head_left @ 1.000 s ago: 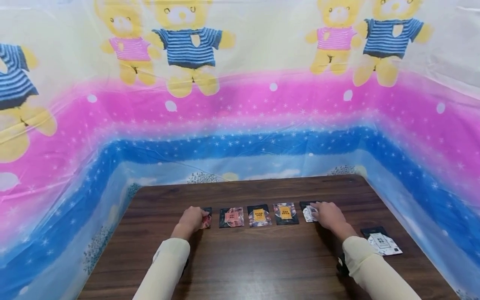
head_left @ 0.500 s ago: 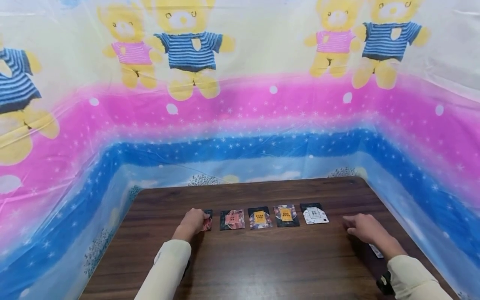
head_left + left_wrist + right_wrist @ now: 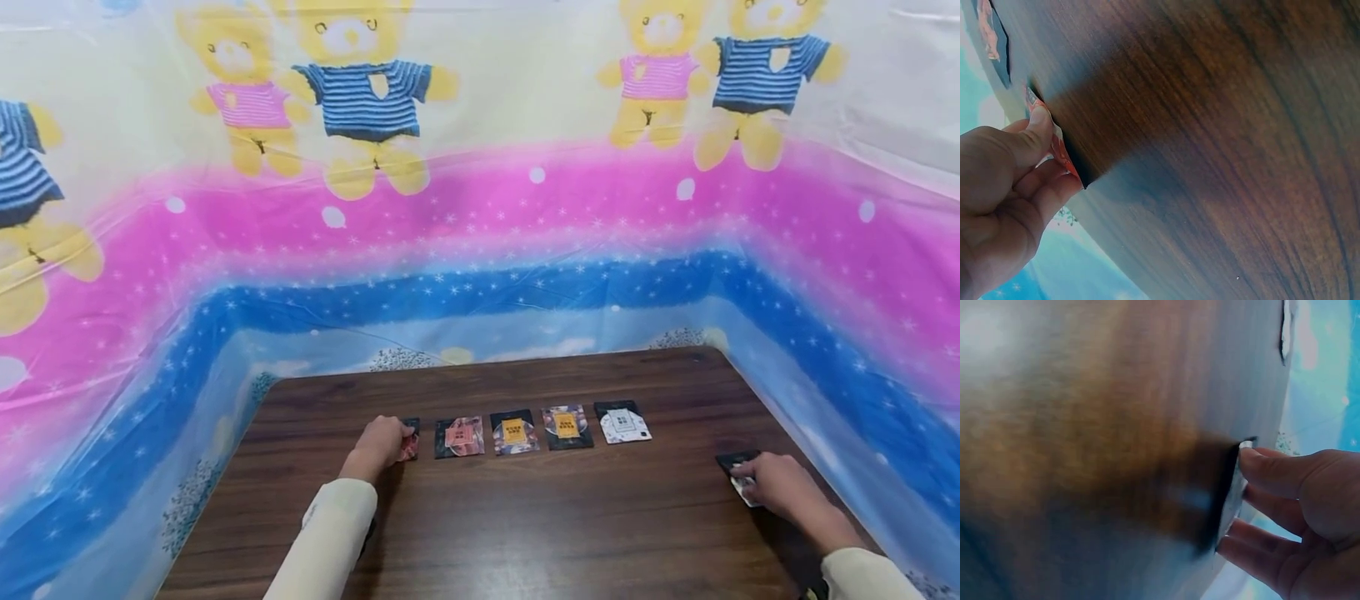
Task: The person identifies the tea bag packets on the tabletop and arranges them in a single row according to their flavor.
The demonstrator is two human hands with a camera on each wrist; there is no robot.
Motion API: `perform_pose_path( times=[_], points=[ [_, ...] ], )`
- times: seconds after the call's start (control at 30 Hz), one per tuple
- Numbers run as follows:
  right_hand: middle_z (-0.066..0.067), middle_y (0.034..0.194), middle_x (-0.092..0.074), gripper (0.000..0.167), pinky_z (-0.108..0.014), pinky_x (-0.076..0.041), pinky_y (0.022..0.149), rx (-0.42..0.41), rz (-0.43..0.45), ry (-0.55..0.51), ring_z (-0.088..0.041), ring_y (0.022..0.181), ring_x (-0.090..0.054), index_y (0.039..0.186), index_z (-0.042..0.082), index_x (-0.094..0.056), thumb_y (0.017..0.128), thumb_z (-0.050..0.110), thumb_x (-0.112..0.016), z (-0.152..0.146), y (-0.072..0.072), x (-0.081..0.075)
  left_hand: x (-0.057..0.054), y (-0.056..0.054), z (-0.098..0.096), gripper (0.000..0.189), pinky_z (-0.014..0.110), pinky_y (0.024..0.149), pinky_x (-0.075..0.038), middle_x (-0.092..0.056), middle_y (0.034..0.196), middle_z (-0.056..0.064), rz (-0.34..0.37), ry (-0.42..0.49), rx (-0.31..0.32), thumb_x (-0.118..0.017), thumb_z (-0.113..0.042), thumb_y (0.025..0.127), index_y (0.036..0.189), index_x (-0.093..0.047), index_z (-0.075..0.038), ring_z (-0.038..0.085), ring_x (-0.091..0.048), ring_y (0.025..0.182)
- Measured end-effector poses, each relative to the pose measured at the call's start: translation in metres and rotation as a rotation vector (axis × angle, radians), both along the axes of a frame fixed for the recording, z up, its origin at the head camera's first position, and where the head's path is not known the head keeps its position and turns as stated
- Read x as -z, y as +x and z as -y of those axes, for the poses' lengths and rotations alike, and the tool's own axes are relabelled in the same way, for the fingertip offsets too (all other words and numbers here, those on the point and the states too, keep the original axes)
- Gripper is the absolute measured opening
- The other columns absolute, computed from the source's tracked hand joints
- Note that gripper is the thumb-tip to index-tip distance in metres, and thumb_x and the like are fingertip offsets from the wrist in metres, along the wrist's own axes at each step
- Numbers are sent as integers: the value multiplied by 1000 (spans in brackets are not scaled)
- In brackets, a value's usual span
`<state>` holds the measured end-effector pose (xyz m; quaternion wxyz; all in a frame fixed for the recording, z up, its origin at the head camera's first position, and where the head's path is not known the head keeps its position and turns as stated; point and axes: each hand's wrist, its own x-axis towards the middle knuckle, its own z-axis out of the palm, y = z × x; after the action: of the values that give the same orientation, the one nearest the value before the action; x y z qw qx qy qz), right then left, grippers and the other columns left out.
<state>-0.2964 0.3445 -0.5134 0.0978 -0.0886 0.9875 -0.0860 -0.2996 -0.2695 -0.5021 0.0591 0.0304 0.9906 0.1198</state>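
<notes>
At the left end of a row of small flat packets, my left hand [image 3: 377, 442] holds a black-and-red packet [image 3: 409, 443] by its edges. The left wrist view shows the thumb on that packet's face [image 3: 1061, 150] and the fingers along its far side. Over on the right, my right hand [image 3: 787, 487] pinches a black-and-white packet [image 3: 737, 467]. Seen from the right wrist, the thumb is at one end of this packet [image 3: 1230, 506] and fingertips are at the other. Its front is mostly covered by the hand.
Between the hands lie a red packet [image 3: 460, 437], two orange-labelled packets [image 3: 514, 432] and a white-labelled packet [image 3: 622, 422], spaced apart. All are on a dark wooden table [image 3: 510, 517]. A printed bear curtain [image 3: 480, 200] hangs behind and at both sides.
My right hand has left the white-labelled packet at the row's right end, moved right and toward me, and now grips the separate black-and-white packet. The left hand stays in place.
</notes>
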Motion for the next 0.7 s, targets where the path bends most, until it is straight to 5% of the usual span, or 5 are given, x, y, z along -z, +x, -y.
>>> perform_pose_path(
  times=[0.1, 0.27, 0.43, 0.7],
  points=[
    [-24, 113, -74, 30, -30, -38, 56, 37, -23, -19, -17, 63, -51, 116, 5, -77, 86, 9, -74, 0, 2, 5, 1, -1, 0, 36, 31, 66, -49, -74, 112, 14, 3, 4, -4, -70, -3, 94, 130, -70, -5, 19, -56, 74],
    [-21, 112, -75, 31, -38, -50, 60, 33, -48, 15, -31, 79, -69, 117, 6, -77, 87, 13, -77, 2, -2, 11, 1, -2, 0, 37, 30, 63, -47, -74, 118, 15, -8, -46, 15, -68, 1, 94, 131, -70, -6, 20, -55, 72],
    [-23, 111, -75, 28, -49, -55, 69, 14, -103, 16, -43, 92, -70, 116, 5, -78, 88, 12, -76, 9, -8, 14, 0, -3, 0, 42, 30, 62, -45, -71, 127, 18, -2, -73, 31, -69, 4, 92, 133, -68, -7, 22, -55, 74],
    [-26, 110, -74, 26, -49, -56, 68, -12, -195, -2, -39, 84, -70, 115, 4, -77, 89, 9, -74, 22, -22, 17, 2, -3, 1, 43, 31, 61, -45, -68, 131, 19, 11, -82, 18, -69, 3, 92, 134, -67, -8, 22, -56, 73]
  ],
)
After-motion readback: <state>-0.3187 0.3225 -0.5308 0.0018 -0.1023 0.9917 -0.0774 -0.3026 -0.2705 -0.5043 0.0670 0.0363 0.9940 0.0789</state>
